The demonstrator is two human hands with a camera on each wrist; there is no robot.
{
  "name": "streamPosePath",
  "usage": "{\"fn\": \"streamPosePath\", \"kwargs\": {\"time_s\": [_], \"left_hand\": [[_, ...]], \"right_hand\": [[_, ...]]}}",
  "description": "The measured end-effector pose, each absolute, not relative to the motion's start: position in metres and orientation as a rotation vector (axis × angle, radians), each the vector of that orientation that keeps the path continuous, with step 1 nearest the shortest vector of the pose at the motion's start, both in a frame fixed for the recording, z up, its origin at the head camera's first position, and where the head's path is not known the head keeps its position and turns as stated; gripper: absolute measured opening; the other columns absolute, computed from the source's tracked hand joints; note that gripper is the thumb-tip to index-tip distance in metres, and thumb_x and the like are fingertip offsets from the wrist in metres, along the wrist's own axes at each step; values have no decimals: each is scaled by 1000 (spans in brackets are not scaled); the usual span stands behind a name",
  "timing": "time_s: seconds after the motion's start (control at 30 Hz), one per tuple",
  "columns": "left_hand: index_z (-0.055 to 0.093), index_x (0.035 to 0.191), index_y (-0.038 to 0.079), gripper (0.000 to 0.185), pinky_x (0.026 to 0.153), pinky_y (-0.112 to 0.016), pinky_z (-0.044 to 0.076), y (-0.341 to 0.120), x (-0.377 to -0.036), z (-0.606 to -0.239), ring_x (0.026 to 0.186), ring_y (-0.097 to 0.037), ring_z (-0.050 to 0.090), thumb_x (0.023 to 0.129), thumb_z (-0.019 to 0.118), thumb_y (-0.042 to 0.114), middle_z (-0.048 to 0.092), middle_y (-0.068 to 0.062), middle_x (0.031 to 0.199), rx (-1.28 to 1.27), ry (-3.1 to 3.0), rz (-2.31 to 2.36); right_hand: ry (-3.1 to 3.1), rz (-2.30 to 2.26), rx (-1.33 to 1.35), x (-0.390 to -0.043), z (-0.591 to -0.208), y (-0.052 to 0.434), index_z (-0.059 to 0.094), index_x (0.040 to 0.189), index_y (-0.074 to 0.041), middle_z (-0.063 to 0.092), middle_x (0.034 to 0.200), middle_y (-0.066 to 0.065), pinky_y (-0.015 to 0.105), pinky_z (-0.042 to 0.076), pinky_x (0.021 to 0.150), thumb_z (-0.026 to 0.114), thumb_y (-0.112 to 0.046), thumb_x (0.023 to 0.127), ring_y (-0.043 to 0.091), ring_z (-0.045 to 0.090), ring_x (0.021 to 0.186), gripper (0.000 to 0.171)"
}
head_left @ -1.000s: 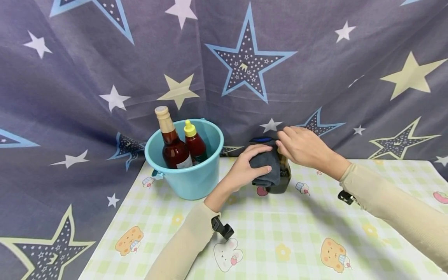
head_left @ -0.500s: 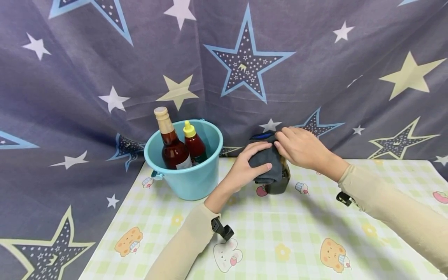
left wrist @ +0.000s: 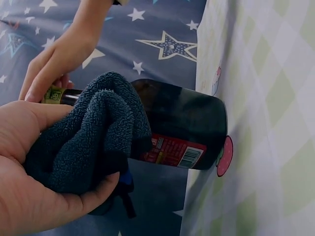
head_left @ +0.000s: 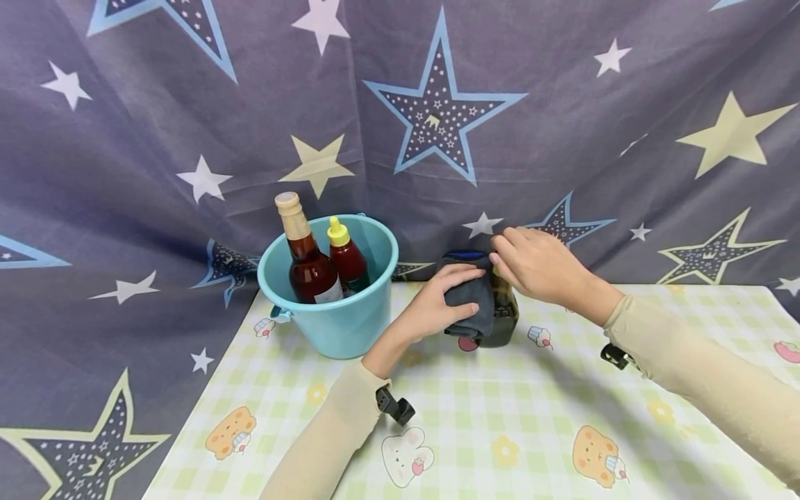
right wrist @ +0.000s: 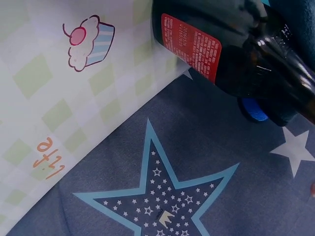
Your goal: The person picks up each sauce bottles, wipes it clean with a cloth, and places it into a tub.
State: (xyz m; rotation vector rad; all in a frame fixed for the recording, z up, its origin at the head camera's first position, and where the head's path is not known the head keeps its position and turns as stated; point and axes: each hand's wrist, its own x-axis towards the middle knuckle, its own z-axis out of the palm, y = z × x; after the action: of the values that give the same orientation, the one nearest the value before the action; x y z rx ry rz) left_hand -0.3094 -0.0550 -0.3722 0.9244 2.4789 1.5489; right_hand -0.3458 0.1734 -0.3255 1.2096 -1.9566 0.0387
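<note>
My left hand (head_left: 434,305) grips a folded dark terry cloth (head_left: 471,305) and holds it against the left side of a dark glass bottle (head_left: 502,323). A bright blue edge shows at the cloth's top. The bottle stands upright on the table, and my right hand (head_left: 536,264) pinches its neck near the top. In the left wrist view, the cloth (left wrist: 98,132) wraps part of the bottle's shoulder, above a red label (left wrist: 172,152) with a barcode. The right wrist view shows another red label (right wrist: 192,46) on the bottle. My right fingers hide the cap.
Left of my hands stands a light blue bucket (head_left: 337,333). It contains a tall brown bottle (head_left: 312,271) with a cream neck and a red squeeze bottle (head_left: 350,264) with a yellow tip. A checked cloth covers the table (head_left: 462,417), and a starry curtain (head_left: 250,104) hangs behind.
The cloth in my left hand rises slightly on the bottle, then slides back down and a little left, baring more of the glass. My right hand stays at the neck.
</note>
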Motion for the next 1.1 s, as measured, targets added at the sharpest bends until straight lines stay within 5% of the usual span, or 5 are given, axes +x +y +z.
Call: {"fn": "streamPosePath", "kwargs": {"time_s": [1.1], "left_hand": [[59,145,16,53,118,-50,37,-56,-311,-376,145,-32,42,94,71,7,45,-8,155,603,2597,1366]], "right_hand": [[-1945,46,1196,-346,-327,171,49,85,-3,41,70,7,32,34,52,25,-29,112,20,37,55,44]]}}
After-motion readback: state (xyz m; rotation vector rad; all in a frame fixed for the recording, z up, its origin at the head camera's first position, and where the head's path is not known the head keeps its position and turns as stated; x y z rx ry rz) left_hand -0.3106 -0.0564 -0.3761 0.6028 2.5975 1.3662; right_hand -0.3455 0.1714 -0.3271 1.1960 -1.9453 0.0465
